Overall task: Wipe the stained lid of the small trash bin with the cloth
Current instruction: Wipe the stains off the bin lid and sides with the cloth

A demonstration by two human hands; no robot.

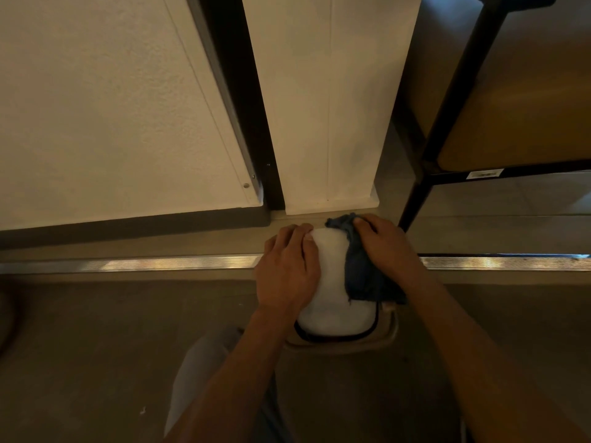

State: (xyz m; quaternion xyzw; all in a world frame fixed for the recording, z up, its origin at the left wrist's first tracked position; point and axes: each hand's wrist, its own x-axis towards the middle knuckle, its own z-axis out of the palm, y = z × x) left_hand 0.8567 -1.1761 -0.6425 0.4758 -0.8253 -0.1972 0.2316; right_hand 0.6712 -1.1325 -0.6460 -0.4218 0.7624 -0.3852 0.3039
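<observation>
- The floor (96, 346) carries the small trash bin; the bin is stood near the far edge of the floor, close against the base of a white panel (329, 107), with a metal threshold strip (160, 263) running behind it to left and right.
- A dark-framed chair (479, 123) is stood to the right, well apart from the bin.
- The bin (388, 334) is judged light and easily tipped or slid on the smooth floor; it should be steadied from above while wiping.
- The lid (332, 282) is white, domed and rigid. It is judged smooth and somewhat slippery, possibly hinged, so pressure is best applied straight down on the crown. Stains cannot be made out.
- The cloth (361, 273) is blue, soft and limp, draped over the right side of the lid. It is best held bunched under the palm and fingers, so that it does not slip off the curve.
- The left hand (287, 266) is laid flat on the left side of the lid, fingers straight and close together, bracing it.
- The right hand (382, 241) is pressed on the cloth at the far right edge of the lid, fingers slightly bent and together.
</observation>
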